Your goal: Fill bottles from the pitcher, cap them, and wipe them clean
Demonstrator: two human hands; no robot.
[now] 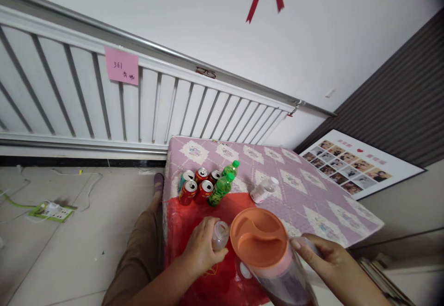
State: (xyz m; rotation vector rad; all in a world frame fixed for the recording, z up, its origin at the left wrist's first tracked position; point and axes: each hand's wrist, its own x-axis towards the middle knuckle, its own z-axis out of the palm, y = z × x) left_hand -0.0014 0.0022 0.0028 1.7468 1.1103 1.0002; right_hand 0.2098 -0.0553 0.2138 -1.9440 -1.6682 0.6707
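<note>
Holding a light, slippery bottle in our closed left hand, we grip the jug beside it by its handle, right hand.

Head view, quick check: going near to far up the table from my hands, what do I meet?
Left hand on a small clear bottle and right hand holding the orange-lidded pitcher → lying clear bottle → cans and green bottles → bare patterned tablecloth.
</note>
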